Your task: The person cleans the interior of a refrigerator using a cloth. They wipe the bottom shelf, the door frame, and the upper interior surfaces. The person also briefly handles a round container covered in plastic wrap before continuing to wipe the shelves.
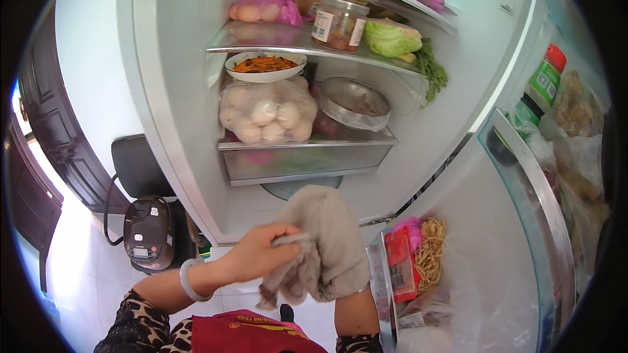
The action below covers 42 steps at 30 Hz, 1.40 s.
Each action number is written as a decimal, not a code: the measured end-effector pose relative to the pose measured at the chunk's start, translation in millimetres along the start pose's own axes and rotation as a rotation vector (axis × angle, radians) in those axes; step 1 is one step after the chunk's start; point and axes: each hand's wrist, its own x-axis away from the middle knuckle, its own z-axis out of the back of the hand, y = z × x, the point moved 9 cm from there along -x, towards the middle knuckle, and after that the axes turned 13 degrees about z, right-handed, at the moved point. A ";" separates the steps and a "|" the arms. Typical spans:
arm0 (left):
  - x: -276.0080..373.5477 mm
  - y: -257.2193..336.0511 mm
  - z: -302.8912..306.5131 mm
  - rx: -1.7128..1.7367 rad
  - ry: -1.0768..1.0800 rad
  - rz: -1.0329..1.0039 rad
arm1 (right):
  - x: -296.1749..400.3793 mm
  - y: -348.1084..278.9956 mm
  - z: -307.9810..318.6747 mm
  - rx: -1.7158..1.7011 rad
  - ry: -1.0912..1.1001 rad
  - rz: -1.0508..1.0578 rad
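A beige-grey towelling cloth (326, 235) hangs in front of the open refrigerator. My left hand (267, 250) pinches a bunched fold of it between thumb and fingers, and a darker frayed corner dangles below. The cloth is draped over my right hand, whose fingers are hidden; only my right forearm (357, 314) shows beneath. Just beyond the cloth lies the refrigerator's bottom compartment (245, 211), with the rim of a glass plate or lid (274, 191) partly covered by the cloth. Above that sits a clear drawer (304, 162).
The lower shelf holds a bag of eggs (267, 113), a bowl of red food (265, 68) on top of it, and a covered metal bowl (354, 103). Higher up stand a plastic jar (338, 24) and a cabbage (392, 38). The opened door (481, 245) carries loaded racks. At left sits a multicooker (147, 235).
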 end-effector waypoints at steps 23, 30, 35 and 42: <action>-282.8 83.7 49.2 0.790 0.243 0.244 | 28.5 -51.3 62.7 0.529 -0.338 0.246; -282.3 89.8 49.6 0.857 0.298 0.151 | 27.9 -50.0 79.7 0.382 -0.389 0.137; -223.4 97.4 37.9 0.729 0.174 0.036 | 7.3 -82.1 76.8 0.888 -0.630 0.315; -72.8 44.6 20.5 0.685 -0.104 0.165 | 12.8 -105.1 88.8 1.462 -0.082 0.526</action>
